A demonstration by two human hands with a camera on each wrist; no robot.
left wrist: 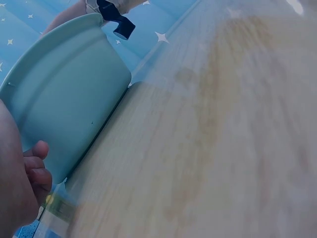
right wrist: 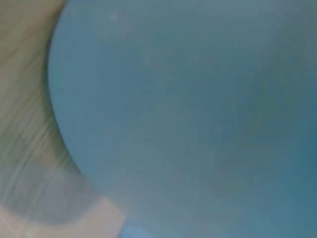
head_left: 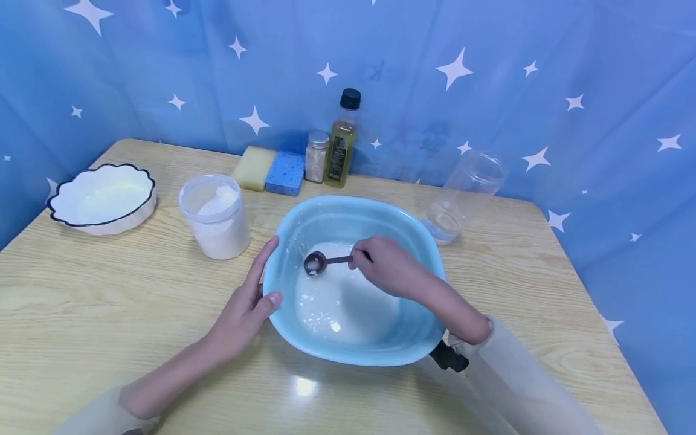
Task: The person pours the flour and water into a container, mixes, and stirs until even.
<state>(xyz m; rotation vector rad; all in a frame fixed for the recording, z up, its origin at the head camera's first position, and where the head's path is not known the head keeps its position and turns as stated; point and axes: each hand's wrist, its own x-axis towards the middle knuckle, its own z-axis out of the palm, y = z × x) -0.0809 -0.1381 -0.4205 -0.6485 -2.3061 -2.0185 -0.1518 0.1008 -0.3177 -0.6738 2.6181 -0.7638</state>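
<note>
A light blue basin point(head_left: 348, 202) stands on the wooden table point(head_left: 81, 302) with a white mixture point(head_left: 337, 302) in its bottom. My right hand point(head_left: 386, 266) reaches over the basin and pinches the handle of a small dark spoon point(head_left: 321, 263), whose bowl hangs just above the mixture. My left hand point(head_left: 255, 290) holds the basin's left rim, thumb on the edge and fingers against the outer wall. The left wrist view shows the basin's outer wall point(left wrist: 69, 99) beside my curled fingers point(left wrist: 37, 166). The right wrist view is filled with blurred blue basin point(right wrist: 198, 124).
A clear jar of white powder point(head_left: 215, 214) stands left of the basin, with a white scalloped bowl point(head_left: 100, 196) farther left. At the back are a yellow sponge point(head_left: 254, 167), a blue sponge point(head_left: 285, 172), a shaker point(head_left: 317, 156) and an oil bottle point(head_left: 342, 142). A clear container point(head_left: 462, 193) sits at the right.
</note>
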